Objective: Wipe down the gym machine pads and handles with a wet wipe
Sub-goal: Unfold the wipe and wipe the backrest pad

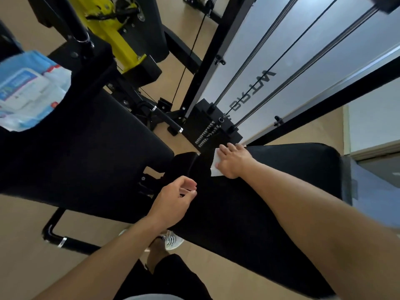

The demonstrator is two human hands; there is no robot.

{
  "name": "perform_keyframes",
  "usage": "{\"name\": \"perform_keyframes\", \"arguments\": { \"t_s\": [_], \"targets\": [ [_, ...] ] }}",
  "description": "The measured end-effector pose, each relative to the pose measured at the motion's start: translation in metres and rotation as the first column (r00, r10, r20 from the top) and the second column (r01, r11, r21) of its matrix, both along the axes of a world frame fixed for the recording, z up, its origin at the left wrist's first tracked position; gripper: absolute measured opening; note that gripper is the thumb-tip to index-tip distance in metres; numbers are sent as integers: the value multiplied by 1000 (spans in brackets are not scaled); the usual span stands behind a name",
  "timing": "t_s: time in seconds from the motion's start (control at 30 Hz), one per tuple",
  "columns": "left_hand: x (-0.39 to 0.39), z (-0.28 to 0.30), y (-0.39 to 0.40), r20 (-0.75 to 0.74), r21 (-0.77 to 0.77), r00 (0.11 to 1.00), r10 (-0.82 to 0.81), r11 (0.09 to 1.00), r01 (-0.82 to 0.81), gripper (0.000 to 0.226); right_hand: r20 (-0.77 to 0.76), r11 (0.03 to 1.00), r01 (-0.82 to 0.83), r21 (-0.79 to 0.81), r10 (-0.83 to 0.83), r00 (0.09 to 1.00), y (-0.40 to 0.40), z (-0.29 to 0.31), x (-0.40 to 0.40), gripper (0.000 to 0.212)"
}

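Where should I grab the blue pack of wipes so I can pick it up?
Grab the wipes pack by its near right edge, where it sticks out past the black pad. It looks soft and flat, so pinching it from the side, thumb on top, probably works best. The left hand is free.

My right hand point(232, 162) lies flat, palm down, fingers straight and together, the arm stretched well forward. My left hand point(173, 202) hovers nearer my body with fingers loosely curled (nothing in them), thumb close to the fingertips, forearm bare.
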State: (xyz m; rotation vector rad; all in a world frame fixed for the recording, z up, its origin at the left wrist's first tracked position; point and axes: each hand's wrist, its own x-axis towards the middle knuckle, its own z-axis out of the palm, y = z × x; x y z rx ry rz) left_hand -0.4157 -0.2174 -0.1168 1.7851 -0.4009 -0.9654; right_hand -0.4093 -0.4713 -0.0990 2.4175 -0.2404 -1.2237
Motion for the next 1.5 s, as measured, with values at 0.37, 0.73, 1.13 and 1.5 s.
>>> {"name": "perform_keyframes", "arguments": {
  "t_s": [0.37,0.73,1.13,1.5],
  "targets": [
    [-28,22,-26,53,-81,994,-96,992,100,10,-127,970,-218,105,230,965,142,81,-182,67],
    [-88,64,-25,311,-104,821,-479,841,530,40,381,977,-211,-7,198,903,85,199,-271,64],
    [-176,59,7,270,-67,960,-80,993,101,42,581,825,-540,166,360,730,59,188,-310,48],
    [-303,33,49,6,-14,954,298,954,-298,34,472,762,-615,-204,627,620,74,152,-278,58]
  ]
}}
